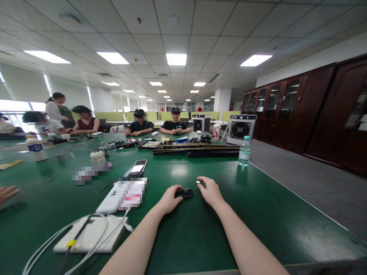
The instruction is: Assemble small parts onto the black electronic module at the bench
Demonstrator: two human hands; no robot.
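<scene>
My left hand (171,199) rests low over the green table, its thumb and fingers closed on the near end of a small black openwork part (187,193). What kind of part it is I cannot make out. To the right of it, apart from the black part, my right hand (211,192) pinches a small white piece (198,182) between thumb and forefinger. That piece is too small to name.
Left of my arms lie a white power bank (110,200), a phone (138,168) and a white box (86,236) with cables across it. A water bottle (244,152) stands by the right edge. Long black bars (213,152) lie ahead. Several people sit beyond; another person's hand (8,194) shows at left.
</scene>
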